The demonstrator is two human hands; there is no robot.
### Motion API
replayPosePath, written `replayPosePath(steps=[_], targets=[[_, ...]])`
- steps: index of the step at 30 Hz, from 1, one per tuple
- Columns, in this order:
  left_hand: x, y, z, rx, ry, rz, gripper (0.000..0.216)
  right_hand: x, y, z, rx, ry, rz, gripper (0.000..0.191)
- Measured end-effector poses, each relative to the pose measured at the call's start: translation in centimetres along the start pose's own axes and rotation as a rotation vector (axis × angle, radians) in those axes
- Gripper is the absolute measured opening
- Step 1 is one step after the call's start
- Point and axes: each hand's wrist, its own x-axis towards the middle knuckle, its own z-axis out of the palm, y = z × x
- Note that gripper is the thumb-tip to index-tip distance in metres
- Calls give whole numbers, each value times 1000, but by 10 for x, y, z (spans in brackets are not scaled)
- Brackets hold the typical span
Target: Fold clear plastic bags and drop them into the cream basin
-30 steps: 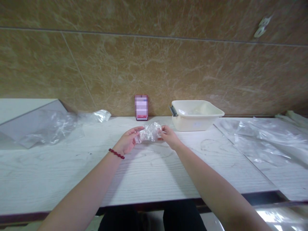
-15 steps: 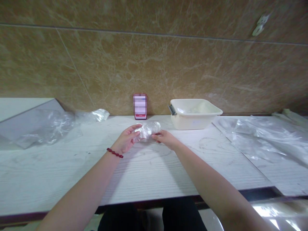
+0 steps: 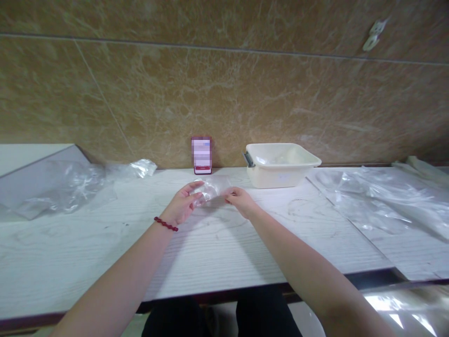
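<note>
A small clear plastic bag (image 3: 211, 188) is stretched between my two hands, just above the white tabletop (image 3: 210, 248). My left hand (image 3: 183, 202), with a dark red bead bracelet (image 3: 166, 224) at the wrist, grips the bag's left end between thumb and fingers. On the other side, my right hand (image 3: 240, 201) pinches the bag's right edge with its fingertips. Whether anything lies inside the bag I cannot make out.
A phone (image 3: 202, 155) leans upright on the tiled wall (image 3: 224, 103). Right of it stands a cream plastic tub (image 3: 277, 177) with a grey handle. Clear plastic bags (image 3: 382, 201) spread at the right, and more crumpled plastic (image 3: 77, 187) lies at the left by a white panel (image 3: 35, 157).
The bag was bunched and shiny; now its right part is drawn out flatter and clearer. My right hand has shifted slightly right. My left hand keeps its grip.
</note>
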Motion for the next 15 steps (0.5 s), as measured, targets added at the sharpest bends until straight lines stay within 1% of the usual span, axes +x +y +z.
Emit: replayPosePath(steps=[3, 7, 9, 12, 15], targets=[[-1, 0, 2, 4, -9, -19, 33, 0, -2, 1, 130, -7, 0, 19], [-1, 0, 3, 6, -35, -30, 32, -7, -14, 3, 430, -102, 78, 23], [-1, 0, 2, 11, -41, -31, 32, -11, -19, 4, 529, -143, 120, 24], [0, -2, 1, 24, -34, -30, 33, -14, -22, 3, 590, -164, 157, 23], [-1, -3, 1, 37, -36, -29, 35, -13, -20, 4, 600, -115, 163, 25]])
